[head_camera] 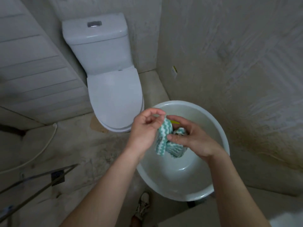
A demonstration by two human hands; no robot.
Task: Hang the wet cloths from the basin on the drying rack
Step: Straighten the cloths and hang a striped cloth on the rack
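Note:
A white round basin (218, 128) stands on the floor at centre right. Above it I hold a wet cloth (170, 145) with green and white zigzag stripes, bunched between both hands. My left hand (146, 128) pinches the cloth's upper edge between thumb and fingers. My right hand (190, 136) grips the crumpled right part, fingers curled over it. A small yellow-green thing (175, 122) shows in the basin behind the cloth. The dark metal bars of the drying rack (37, 182) run along the lower left.
A white toilet (113, 89) with its lid down stands just left of the basin. A bare wall rises at the right, a panelled surface at the left. A white cord (44, 146) trails over the concrete floor. My shoe (144, 203) is below the basin.

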